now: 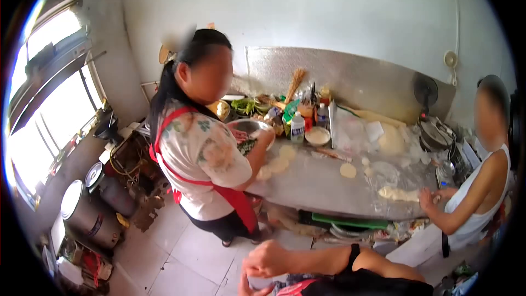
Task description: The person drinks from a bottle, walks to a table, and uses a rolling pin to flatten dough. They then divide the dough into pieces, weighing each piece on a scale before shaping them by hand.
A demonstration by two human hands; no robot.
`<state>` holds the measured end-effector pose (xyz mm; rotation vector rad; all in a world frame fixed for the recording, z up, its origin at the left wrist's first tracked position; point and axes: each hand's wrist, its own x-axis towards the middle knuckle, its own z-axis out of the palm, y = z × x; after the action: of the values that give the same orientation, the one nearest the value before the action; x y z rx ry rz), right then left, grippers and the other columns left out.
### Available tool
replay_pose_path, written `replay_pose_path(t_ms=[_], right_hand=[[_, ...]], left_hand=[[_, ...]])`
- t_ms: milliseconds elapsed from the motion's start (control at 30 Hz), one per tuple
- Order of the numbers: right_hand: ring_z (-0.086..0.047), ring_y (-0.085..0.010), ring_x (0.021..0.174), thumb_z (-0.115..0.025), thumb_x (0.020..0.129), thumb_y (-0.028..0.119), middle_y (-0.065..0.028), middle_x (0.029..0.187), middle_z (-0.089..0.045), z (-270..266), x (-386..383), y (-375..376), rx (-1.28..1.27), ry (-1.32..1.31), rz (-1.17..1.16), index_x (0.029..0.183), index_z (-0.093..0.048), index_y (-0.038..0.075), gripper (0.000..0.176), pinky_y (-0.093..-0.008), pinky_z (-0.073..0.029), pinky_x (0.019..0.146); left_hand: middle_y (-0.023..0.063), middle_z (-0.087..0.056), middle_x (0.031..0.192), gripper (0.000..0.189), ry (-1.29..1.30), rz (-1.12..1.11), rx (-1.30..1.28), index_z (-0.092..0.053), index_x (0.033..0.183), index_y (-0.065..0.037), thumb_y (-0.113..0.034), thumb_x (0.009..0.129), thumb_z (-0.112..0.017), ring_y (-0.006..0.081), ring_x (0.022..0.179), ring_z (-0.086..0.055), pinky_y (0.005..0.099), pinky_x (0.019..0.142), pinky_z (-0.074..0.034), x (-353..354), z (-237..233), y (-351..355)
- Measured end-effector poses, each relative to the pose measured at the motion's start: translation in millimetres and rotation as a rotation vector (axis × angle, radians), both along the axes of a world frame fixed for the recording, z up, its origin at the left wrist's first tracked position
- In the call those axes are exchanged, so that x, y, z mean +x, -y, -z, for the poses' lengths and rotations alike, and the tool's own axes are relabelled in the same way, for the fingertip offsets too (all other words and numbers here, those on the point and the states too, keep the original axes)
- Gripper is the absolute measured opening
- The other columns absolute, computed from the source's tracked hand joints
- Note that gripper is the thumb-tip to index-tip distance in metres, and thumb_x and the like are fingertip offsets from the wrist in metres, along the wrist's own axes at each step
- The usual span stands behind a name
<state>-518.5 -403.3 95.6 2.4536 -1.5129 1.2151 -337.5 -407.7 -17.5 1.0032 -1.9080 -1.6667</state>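
At the bottom edge my right hand [267, 260] is curled closed in front of my body, and what it holds, if anything, is hidden. Just below it, my left hand [249, 286] is cut off by the frame, with only a few fingers showing. Both are close together above the tiled floor [189, 260], away from the worktable [307, 186]. A red apron [296, 288] and a dark sleeve show on my own body.
A person in a red apron works over a metal bowl [257, 126] with greens. Another person's hands touch a dough roll [399, 194]. Flat dough rounds [348, 170], a rolling pin [333, 155] and a white bottle [297, 127] are on the table. Metal drums [90, 216] stand left.
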Motion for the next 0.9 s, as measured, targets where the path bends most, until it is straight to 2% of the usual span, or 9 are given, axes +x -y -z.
replay_pose_path(t_ms=[33,100,133,200,267,333,400,700,900], right_hand=[[-0.059,-0.0243,0.05,-0.063,0.079,0.028,-0.0036,0.055,-0.055,-3,4,-6,-0.024,-0.049,0.057,0.071,-0.058,0.015,0.016,-0.0369,-0.045,0.045],[-0.059,-0.0229,0.049,-0.064,0.077,0.029,-0.0024,0.055,-0.054,-14,12,-13,-0.082,-0.054,0.111,0.071,-0.058,0.016,0.016,-0.0359,-0.044,0.044],[-0.058,-0.0236,0.048,-0.065,0.077,0.029,-0.0028,0.054,-0.054,-23,13,-17,-0.064,-0.073,0.111,0.071,-0.058,0.016,0.016,-0.0357,-0.044,0.044],[-0.058,-0.0245,0.048,-0.065,0.075,0.028,-0.0035,0.055,-0.054,-35,7,-24,-0.058,-0.091,0.096,0.071,-0.059,0.016,0.014,-0.0376,-0.044,0.044],[-0.058,-0.0256,0.048,-0.064,0.075,0.025,-0.0046,0.054,-0.055,-49,4,-32,-0.077,-0.091,0.064,0.068,-0.06,0.015,0.013,-0.0387,-0.044,0.044],[-0.057,-0.0257,0.047,-0.063,0.075,0.024,-0.005,0.052,-0.054,-62,2,-39,-0.051,-0.083,0.033,0.067,-0.059,0.013,0.014,-0.0383,-0.042,0.043],[-0.056,-0.0258,0.047,-0.062,0.075,0.023,-0.0052,0.052,-0.054,-71,3,-43,-0.054,-0.1,0.015,0.066,-0.059,0.013,0.014,-0.0381,-0.042,0.042],[-0.054,-0.0261,0.046,-0.06,0.071,0.02,-0.0039,0.051,-0.053,-92,15,-35,-0.062,-0.093,-0.227,0.061,-0.056,0.012,0.013,-0.0377,-0.038,0.041],[-0.053,-0.0259,0.045,-0.059,0.067,0.018,-0.0039,0.049,-0.05,-106,33,-31,-0.145,-0.042,-0.451,0.054,-0.05,0.011,0.017,-0.0362,-0.037,0.041]], left_hand=[[0.0183,-0.036,0.145,0.086,-0.029,-0.078,-0.142,-0.037,0.139,-0.002,-0.049,0.075,-0.072,0.037,0.137,-0.029,0.0543,0.112,-0.016,1,5,-2],[0.0168,-0.062,0.104,0.085,-0.205,-0.396,-0.831,-0.047,0.123,0.005,-0.024,0.055,-0.088,0.0302,0.093,-0.063,0.0367,0.081,-0.05,-19,9,-4],[0.0179,-0.062,0.106,0.085,-0.242,-0.371,-0.875,-0.046,0.124,0.005,-0.024,0.056,-0.087,0.0287,0.095,-0.063,0.0362,0.082,-0.05,-19,-1,-7],[0.0174,-0.063,0.105,0.081,-0.259,-0.199,-0.488,-0.049,0.121,0.004,-0.024,0.055,-0.087,0.0252,0.093,-0.064,0.0352,0.08,-0.051,-15,-32,-6],[0.0158,-0.064,0.103,0.078,-0.135,0.051,-0.128,-0.05,0.118,0.002,-0.023,0.055,-0.087,0.0206,0.09,-0.065,0.0344,0.078,-0.052,-4,-21,4],[0.0124,-0.066,0.096,0.076,-0.15,0.168,-0.112,-0.049,0.118,0.001,-0.02,0.055,-0.086,0.0164,0.084,-0.064,0.0329,0.074,-0.053,-5,-44,5],[0.0039,-0.064,0.081,0.048,-0.235,0.19,-0.131,-0.06,0.096,-0.001,-0.008,0.054,-0.081,0.0144,0.073,-0.063,0.0297,0.064,-0.052,-6,-70,2],[0.0067,-0.063,0.092,0.053,-0.265,0.368,0.033,-0.06,0.096,-0.002,-0.006,0.049,-0.083,0.0173,0.085,-0.062,0.033,0.072,-0.052,12,-100,5],[0.0084,-0.064,0.095,0.054,-0.476,0.624,-0.002,-0.061,0.099,-0.005,-0.012,0.051,-0.084,0.0204,0.094,-0.06,0.0337,0.079,-0.049,18,-73,15]])
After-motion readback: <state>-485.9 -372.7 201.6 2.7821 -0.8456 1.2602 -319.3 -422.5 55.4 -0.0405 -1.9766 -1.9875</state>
